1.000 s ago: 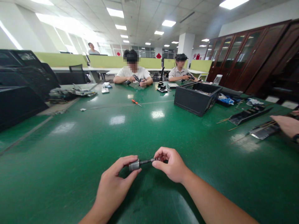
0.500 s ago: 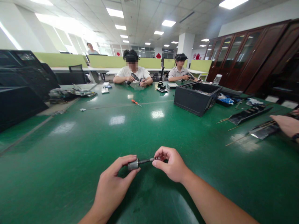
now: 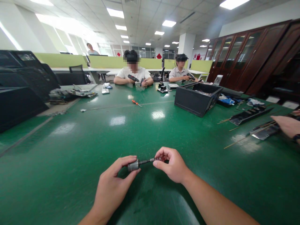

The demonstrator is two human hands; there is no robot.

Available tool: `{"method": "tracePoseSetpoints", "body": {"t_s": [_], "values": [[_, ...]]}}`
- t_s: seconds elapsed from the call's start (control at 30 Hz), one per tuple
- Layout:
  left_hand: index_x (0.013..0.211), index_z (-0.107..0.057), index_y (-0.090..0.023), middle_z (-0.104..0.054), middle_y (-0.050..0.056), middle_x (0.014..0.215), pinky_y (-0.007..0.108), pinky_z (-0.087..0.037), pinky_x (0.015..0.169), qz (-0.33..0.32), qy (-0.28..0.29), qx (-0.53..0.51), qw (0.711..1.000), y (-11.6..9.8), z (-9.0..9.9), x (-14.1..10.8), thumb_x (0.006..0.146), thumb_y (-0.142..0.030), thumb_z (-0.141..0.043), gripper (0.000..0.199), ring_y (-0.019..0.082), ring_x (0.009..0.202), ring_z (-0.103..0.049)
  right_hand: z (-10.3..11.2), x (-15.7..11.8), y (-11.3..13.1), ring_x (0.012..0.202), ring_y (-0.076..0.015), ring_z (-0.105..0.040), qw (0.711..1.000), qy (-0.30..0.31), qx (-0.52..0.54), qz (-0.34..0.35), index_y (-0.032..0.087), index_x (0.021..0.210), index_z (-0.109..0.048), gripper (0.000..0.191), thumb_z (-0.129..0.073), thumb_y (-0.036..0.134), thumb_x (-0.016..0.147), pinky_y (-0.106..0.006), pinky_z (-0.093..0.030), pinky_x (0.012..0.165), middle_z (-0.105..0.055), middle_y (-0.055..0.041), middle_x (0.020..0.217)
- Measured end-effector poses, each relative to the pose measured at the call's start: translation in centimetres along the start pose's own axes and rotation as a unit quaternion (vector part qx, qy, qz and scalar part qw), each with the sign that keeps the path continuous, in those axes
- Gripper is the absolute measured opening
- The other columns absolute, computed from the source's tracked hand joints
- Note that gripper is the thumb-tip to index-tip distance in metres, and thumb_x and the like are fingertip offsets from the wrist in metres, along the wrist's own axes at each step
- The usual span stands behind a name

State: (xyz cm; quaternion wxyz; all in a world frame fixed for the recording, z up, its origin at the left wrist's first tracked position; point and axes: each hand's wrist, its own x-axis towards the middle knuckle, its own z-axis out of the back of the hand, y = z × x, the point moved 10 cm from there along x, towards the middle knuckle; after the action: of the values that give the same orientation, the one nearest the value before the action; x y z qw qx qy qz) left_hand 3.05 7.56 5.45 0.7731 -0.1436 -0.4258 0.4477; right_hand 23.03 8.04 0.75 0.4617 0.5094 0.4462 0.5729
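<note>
Low over the green table, my left hand is closed on a grey metal cylinder, thumb below and fingers above. A thin dark shaft runs rightward from this cylinder. My right hand pinches the shaft's far end, where a small coil spring shows between thumb and fingertips. The fingers partly hide the spring, so I cannot tell whether it sits around the shaft. Cylinder, shaft and spring lie in one line, tilted slightly up to the right.
An orange screwdriver lies mid-table on the green tabletop. Beyond it stands a black open case. Metal rails with thin rods are at right, beside another person's hand. Two people across the table hold power drills.
Both my hands and the metal part have stayed almost still. Across the table, the person in white has shifted the drill left and tipped it differently.
</note>
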Motion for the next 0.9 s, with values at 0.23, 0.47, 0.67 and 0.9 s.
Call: {"method": "tracePoseSetpoints", "body": {"t_s": [0.23,0.47,0.67,0.9], "values": [[0.103,-0.073,-0.026,-0.076,0.004,0.103,0.040,-0.059,0.095,0.025,-0.005,0.003,1.000,0.8,0.1,0.0,0.082,-0.046,-0.072,0.029,0.024,0.094,-0.073,0.2,0.0,-0.1,0.060,-0.0123,-0.050,1.000,-0.007,0.008,-0.004,0.018,0.078,-0.066,0.012,-0.075,0.024,0.074,-0.026,-0.041,0.060,-0.060,0.0018,0.066],[0.106,-0.072,-0.025,-0.075,0.005,0.106,0.041,-0.059,0.094,0.052,-0.008,-0.004,0.999,2.0,0.1,-0.1,0.082,-0.049,-0.073,0.034,0.025,0.094,-0.073,2.5,0.7,-0.9,0.060,-0.0141,-0.056,0.982,-0.084,0.166,-0.026,0.017,0.077,-0.066,0.019,-0.079,0.029,0.069,-0.027,-0.043,0.060,-0.066,-0.0007,0.066],[0.103,-0.073,-0.024,-0.075,0.006,0.103,0.041,-0.058,0.093,0.055,-0.019,-0.005,0.998,1.5,0.6,-0.1,0.079,-0.049,-0.075,0.034,0.025,0.094,-0.072,5.2,0.7,-3.1,0.049,-0.0136,-0.049,0.921,-0.214,0.320,-0.058,0.019,0.068,-0.058,0.037,-0.066,0.052,0.083,-0.027,-0.037,0.051,-0.059,-0.0012,0.055],[0.118,-0.069,-0.021,-0.075,0.006,0.105,0.026,-0.063,0.076,0.285,-0.099,-0.263,0.916,5.8,1.4,-0.4,0.068,-0.050,-0.084,0.060,0.021,0.091,-0.072,4.6,1.0,-3.6,0.041,-0.0128,-0.037,0.927,-0.198,0.312,-0.069,0.024,0.056,-0.036,0.052,-0.055,0.060,0.089,-0.029,-0.034,0.050,-0.044,0.0035,0.042]]}}
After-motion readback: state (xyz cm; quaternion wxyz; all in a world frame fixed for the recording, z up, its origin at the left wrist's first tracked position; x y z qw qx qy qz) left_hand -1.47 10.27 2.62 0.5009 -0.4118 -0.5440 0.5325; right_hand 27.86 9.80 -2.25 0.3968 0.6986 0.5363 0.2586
